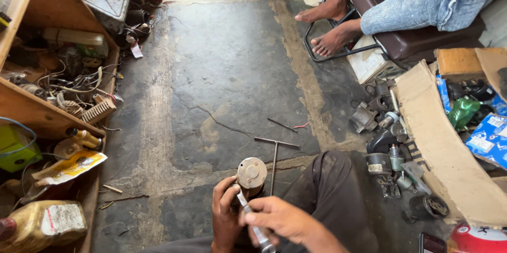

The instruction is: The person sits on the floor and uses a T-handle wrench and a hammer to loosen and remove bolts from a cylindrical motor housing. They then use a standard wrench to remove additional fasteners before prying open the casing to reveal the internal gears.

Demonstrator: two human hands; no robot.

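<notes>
My left hand point(224, 213) grips a small cylindrical metal motor part point(252, 173) from below, its round rusty face turned up. My right hand point(280, 220) holds a silvery spanner point(248, 209) set against the lower side of that part, just beside the left hand's fingers. Both hands are low in the head view, above my dark-trousered knee point(330, 184). A T-shaped metal wrench point(275, 155) lies on the stone floor right beyond the part.
Wooden shelves point(47, 118) on the left hold wires, bottles and parts. A pile of metal parts point(388, 150) and a cardboard box point(430, 142) lie to the right. Another person's bare feet point(327, 23) rest by a stool's frame at the top. A thin wire point(288, 126) lies mid-floor.
</notes>
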